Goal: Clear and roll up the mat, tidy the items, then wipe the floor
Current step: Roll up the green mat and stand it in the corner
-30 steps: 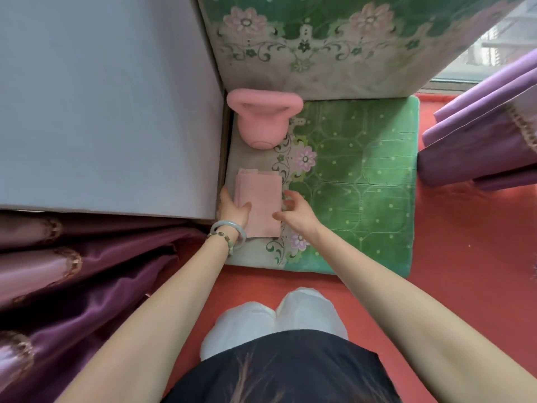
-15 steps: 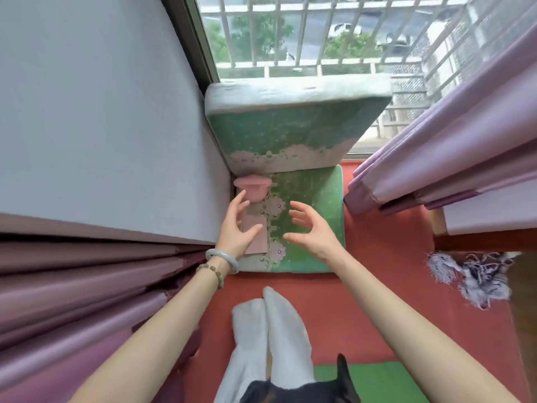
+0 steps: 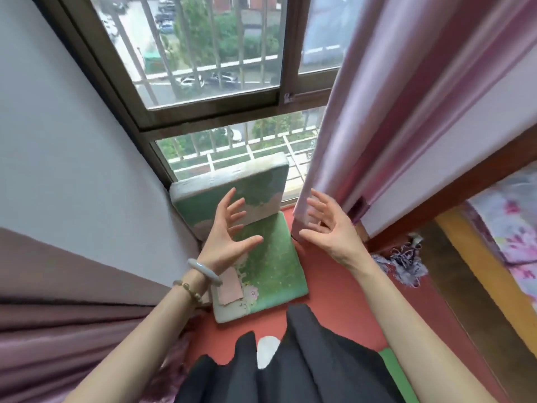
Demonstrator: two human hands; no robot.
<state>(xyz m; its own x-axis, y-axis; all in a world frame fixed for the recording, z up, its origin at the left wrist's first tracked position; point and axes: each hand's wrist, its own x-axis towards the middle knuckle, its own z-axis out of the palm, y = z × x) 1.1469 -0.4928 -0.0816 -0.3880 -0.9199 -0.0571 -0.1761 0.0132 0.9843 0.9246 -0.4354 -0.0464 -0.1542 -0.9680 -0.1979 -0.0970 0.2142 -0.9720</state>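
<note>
The red floor (image 3: 325, 301) meets the window corner. At lower centre, the folded pink cloth (image 3: 229, 287) lies on the green cushion (image 3: 273, 266); expect it light and limp, so pinch its folded edge. Your left hand (image 3: 226, 242) and right hand (image 3: 328, 231) hover above, fingers spread, empty.

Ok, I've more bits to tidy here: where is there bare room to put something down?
Free: the green right half of the floral seat cushion, beside the folded pink cloth; the red floor between that cushion and the fringed mop head. Crowded: the cushion's left strip along the grey wall, under the left hand.
</note>
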